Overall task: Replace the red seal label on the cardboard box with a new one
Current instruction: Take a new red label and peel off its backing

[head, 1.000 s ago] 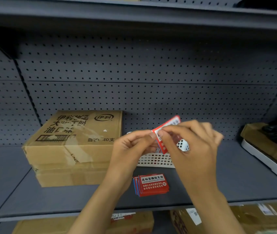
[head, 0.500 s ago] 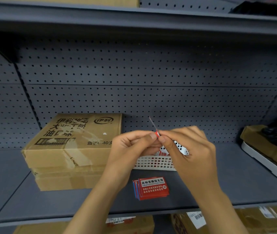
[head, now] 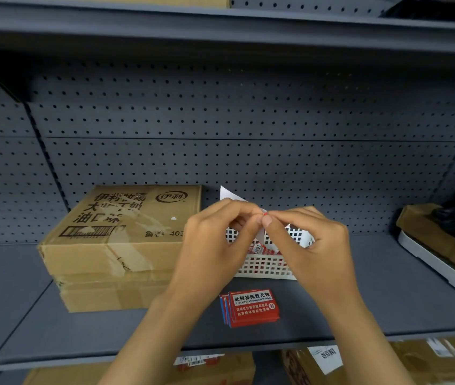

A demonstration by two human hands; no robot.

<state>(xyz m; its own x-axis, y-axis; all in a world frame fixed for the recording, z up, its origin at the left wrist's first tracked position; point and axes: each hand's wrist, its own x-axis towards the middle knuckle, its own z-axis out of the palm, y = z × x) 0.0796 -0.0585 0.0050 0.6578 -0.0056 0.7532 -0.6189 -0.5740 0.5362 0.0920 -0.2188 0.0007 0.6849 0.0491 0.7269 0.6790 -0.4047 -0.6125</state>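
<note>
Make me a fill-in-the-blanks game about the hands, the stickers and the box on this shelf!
1. Both hands, left hand and right hand, pinch one small label whose back is ____.
2. The stack of red rectangular labels lies on the grey metal ____.
3. The brown cardboard box sits to the ____ of the white perforated plastic basket.

Answers: white; shelf; left

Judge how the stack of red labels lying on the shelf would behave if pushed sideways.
The stack of red labels is already fanned at its left edge, so it would probably shear apart. The sheets look thin and light, likely sliding easily on the smooth shelf.
</note>
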